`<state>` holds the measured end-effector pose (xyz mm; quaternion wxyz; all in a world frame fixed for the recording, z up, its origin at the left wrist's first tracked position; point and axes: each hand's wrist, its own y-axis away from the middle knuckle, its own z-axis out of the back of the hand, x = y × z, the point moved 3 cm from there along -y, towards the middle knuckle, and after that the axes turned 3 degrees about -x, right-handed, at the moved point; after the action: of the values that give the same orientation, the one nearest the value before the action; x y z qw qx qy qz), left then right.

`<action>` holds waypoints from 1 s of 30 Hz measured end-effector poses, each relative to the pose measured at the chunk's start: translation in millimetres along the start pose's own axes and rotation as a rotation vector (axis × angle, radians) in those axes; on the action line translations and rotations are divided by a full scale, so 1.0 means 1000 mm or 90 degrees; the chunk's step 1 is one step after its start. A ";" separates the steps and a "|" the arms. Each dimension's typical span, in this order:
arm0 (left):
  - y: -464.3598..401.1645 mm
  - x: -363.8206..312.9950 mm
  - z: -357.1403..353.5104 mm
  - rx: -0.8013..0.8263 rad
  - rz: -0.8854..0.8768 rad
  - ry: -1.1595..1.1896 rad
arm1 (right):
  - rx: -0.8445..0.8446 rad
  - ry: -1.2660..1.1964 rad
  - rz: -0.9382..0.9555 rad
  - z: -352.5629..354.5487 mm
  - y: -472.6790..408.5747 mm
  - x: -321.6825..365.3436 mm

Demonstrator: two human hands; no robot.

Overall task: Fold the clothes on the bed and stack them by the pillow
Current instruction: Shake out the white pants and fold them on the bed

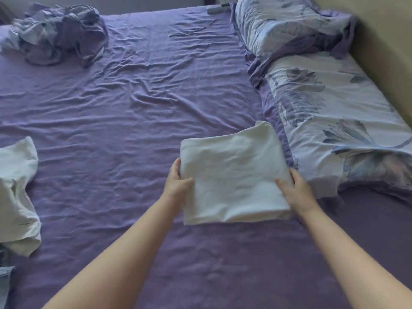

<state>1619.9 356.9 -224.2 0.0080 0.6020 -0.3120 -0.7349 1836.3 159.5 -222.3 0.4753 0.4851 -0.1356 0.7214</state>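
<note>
Folded white garment (234, 175) lies on the purple sheet (133, 108), just beside the floral pillow (330, 130). Left hand (177, 182) grips its left edge, thumb on top, fingers curled underneath. Right hand (294, 186) grips its right edge likewise. An unfolded white shirt (17, 192) lies well apart at the left.

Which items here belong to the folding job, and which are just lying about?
Job: folded white garment, gripped by left hand and right hand; unfolded white T-shirt; floral pillow.
Lying about: crumpled floral bedding; cable; second pillow.
</note>
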 end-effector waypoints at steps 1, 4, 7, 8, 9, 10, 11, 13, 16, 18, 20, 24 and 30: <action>-0.010 -0.001 -0.001 0.022 0.013 -0.001 | 0.002 0.003 0.007 -0.002 -0.010 -0.001; -0.031 0.007 -0.009 0.089 0.015 -0.088 | 0.027 0.087 0.006 -0.013 -0.030 -0.012; -0.036 0.031 -0.022 0.105 -0.037 -0.549 | 0.051 0.216 0.018 -0.027 -0.029 -0.030; -0.032 0.040 -0.025 0.092 -0.053 -0.644 | 0.041 0.227 0.035 -0.030 -0.026 -0.034; -0.027 0.048 -0.027 0.076 -0.063 -0.680 | 0.031 0.228 0.045 -0.032 -0.023 -0.038; -0.021 0.055 -0.028 0.052 -0.067 -0.678 | 0.024 0.224 0.042 -0.033 -0.021 -0.043; -0.015 0.064 -0.026 0.024 -0.065 -0.659 | 0.019 0.220 0.033 -0.033 -0.020 -0.047; -0.005 0.078 -0.021 -0.037 -0.044 -0.594 | 0.003 0.210 0.027 -0.033 -0.018 -0.056; 0.007 0.093 -0.019 -0.088 -0.029 -0.560 | -0.029 0.181 0.026 -0.038 -0.010 -0.065; 0.011 0.098 -0.018 -0.099 -0.032 -0.577 | -0.045 0.169 0.024 -0.040 -0.007 -0.067; 0.015 0.100 -0.016 -0.106 -0.025 -0.565 | -0.047 0.163 0.006 -0.039 -0.006 -0.065; 0.039 0.100 -0.011 -0.062 0.007 -0.488 | 0.014 0.246 -0.014 -0.035 0.011 -0.053; 0.112 0.076 -0.012 0.020 0.018 -0.660 | 0.194 0.565 0.089 -0.033 0.088 -0.022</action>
<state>1568.8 231.7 -239.4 -0.1470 0.1544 -0.2939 -0.9318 1747.1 124.0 -233.1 0.3610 0.1840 0.1559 0.9008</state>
